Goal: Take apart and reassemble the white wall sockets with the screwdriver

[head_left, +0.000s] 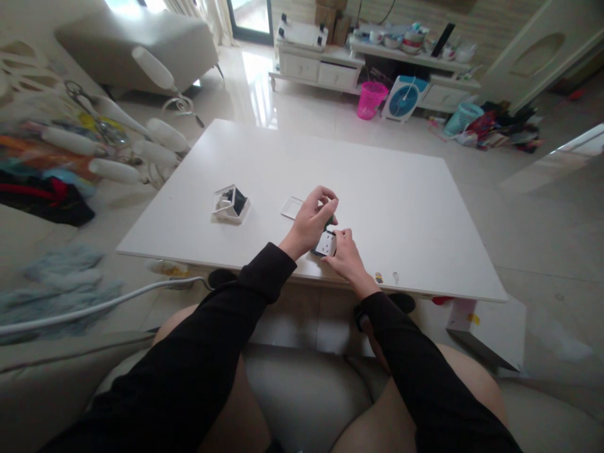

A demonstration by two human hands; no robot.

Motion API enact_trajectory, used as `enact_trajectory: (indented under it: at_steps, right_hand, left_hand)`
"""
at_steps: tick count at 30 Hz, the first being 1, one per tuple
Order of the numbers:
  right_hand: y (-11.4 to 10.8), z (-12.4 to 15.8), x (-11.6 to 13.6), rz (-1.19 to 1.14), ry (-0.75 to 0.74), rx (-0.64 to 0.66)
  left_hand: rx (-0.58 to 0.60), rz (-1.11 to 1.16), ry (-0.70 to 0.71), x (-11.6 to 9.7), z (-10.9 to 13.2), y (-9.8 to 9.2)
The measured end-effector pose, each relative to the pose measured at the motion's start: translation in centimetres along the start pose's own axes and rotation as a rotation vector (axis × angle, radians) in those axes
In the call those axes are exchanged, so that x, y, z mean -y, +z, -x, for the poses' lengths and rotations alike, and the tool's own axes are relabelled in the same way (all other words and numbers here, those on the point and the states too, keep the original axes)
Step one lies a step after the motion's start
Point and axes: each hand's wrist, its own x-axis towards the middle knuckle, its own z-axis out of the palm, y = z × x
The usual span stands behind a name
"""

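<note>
A white wall socket (325,243) with dark slots and a dark edge lies near the front of the white table (391,189). My right hand (348,257) grips it along its right side, thumb at the lower edge and fingers at the upper one. Just above the socket, my left hand (312,220) is closed with its fingers curled downward. A bit of something dark green shows under those fingers, too covered to name. Beside the left hand lies a white rectangular frame (291,208), partly hidden by it.
Farther left on the table stands an open white box (231,204) with a dark packet and white pieces in it. Two small stickers (379,277) mark the front edge. A white-armed lamp (155,135) rises at the left, and a grey cable (117,303) runs below.
</note>
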Motion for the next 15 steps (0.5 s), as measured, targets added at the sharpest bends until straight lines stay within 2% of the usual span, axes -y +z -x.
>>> enact_trajectory:
  at_steps: [9,15]
  right_hand:
    - [0.26,-0.02,-0.2,-0.008,-0.002,-0.006]
    - [0.27,-0.03,-0.17,0.004,-0.009,-0.007]
  left_hand:
    - [0.057,0.022,0.022,-0.12,0.02,0.37]
    - [0.074,0.058,-0.067,-0.55,0.18,0.12]
